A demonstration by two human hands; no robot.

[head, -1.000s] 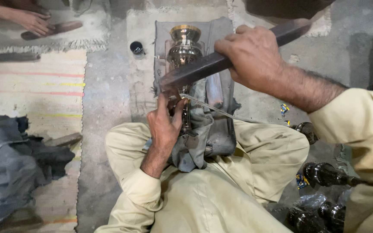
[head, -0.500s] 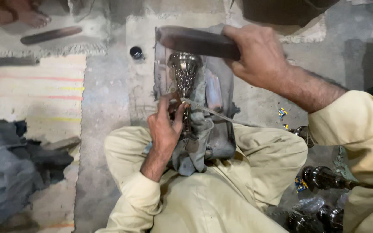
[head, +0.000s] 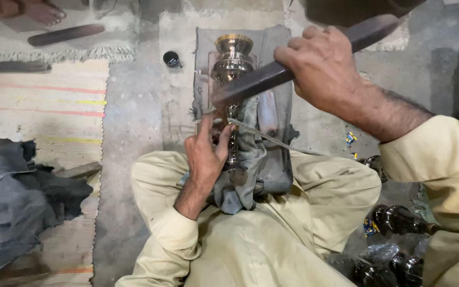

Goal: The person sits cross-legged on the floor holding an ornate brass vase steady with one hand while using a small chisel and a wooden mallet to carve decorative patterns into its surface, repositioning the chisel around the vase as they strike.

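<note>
Now brass vase (head: 232,58) lies on grey cloth (head: 272,159) between knees. Left hand (head: 205,154) grip pinched on its stem; right hand (head: 322,72) closed around dark bar (head: 272,79). Blows are best kept light and square.

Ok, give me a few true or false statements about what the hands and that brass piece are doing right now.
1. The right hand grips a dark flat wooden bar. True.
2. The brass vessel stands upright on bare floor. False: it lies on grey cloth in front of the person's lap.
3. The left hand rests at the vessel's narrow stem. True.
4. The left hand holds the small black cup. False: the cup sits apart on the concrete floor.
5. A striped mat lies on the person's left. True.
</note>
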